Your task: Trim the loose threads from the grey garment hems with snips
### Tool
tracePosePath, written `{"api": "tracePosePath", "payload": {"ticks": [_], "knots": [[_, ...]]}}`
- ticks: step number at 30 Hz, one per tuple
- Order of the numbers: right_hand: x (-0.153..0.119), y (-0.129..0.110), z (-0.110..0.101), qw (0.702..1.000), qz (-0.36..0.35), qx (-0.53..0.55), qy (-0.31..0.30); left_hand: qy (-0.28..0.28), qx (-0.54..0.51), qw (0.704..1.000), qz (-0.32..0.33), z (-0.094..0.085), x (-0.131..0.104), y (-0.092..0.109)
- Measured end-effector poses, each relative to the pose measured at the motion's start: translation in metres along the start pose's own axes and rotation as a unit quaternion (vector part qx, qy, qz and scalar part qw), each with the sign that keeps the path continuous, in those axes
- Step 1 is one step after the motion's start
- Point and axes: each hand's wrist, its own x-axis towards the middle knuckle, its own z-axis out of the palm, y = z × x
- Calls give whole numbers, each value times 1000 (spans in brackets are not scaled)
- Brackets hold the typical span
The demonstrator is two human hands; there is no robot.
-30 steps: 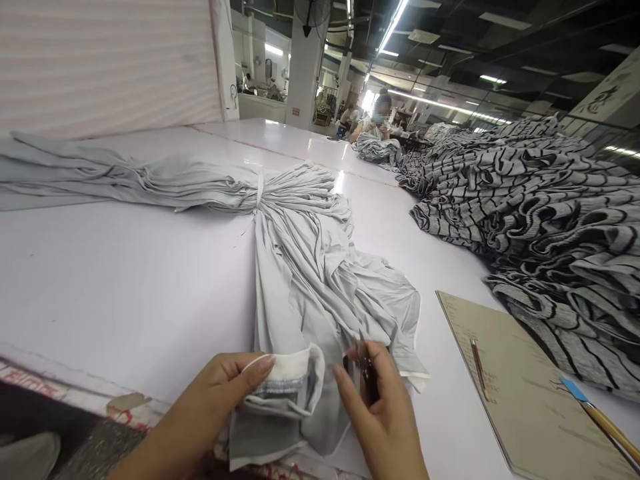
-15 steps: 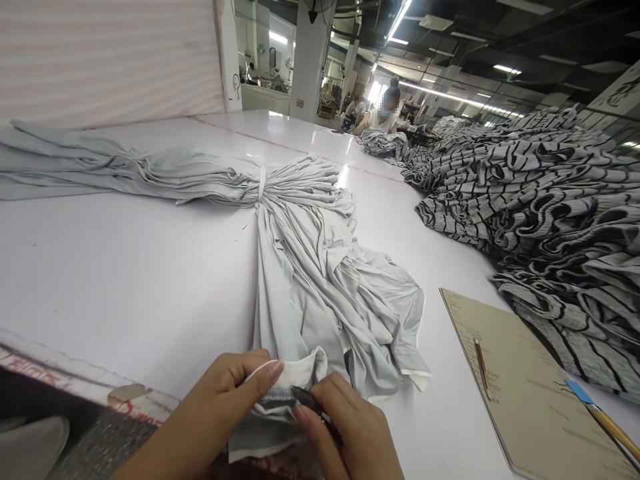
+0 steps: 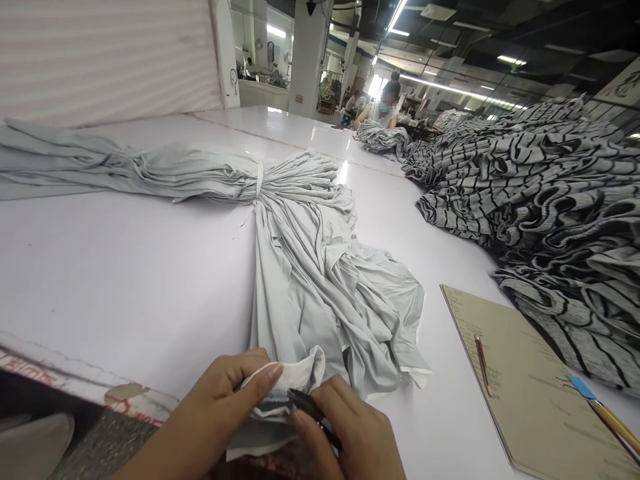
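Note:
A light grey garment bundle [image 3: 320,267], gathered by a white tie [image 3: 259,180], lies along the white table. At the near edge, my left hand [image 3: 235,393] pinches the white-banded edge of the grey fabric between thumb and fingers. My right hand [image 3: 350,427] is closed around a small black tool [image 3: 309,404], whose tip touches the seam just below the white band [image 3: 295,375]. Part of the tool is hidden inside my right hand, and too little of it shows to name it surely.
Striped grey and black fabric [image 3: 550,180] is heaped on the right. A notebook [image 3: 530,380] with a pen [image 3: 482,363] on it lies at the near right, beside a yellow-handled tool [image 3: 615,423]. Across the table [image 3: 125,280] a person [image 3: 383,110] stands near more fabric.
The tip of the black tool has shifted slightly left along the seam, with my right hand. My left hand keeps its pinch. The view has moved a little.

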Motion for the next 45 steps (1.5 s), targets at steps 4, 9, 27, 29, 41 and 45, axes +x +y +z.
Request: {"api": "tracePosePath", "payload": {"ticks": [4,9,27,29,41,45], "knots": [[-5,2,-2,1000,4,0,-13,-11,-21,1000,3,0,1,-1],[-7,3,-3,1000,-1,-10,-3,-8,-32,999,-2,2,1,2],[-6,2,1,999,-7,-49,11,8,-14,1000,-21,3,-4,1],[-5,1,4,999,-14,-48,12,9,-4,1000,-16,3,-3,-2],[-6,2,0,1000,3,-18,12,-10,-79,996,-27,3,-5,-1],[-5,2,4,1000,-2,-19,19,9,-83,996,-20,5,-5,2]]}}
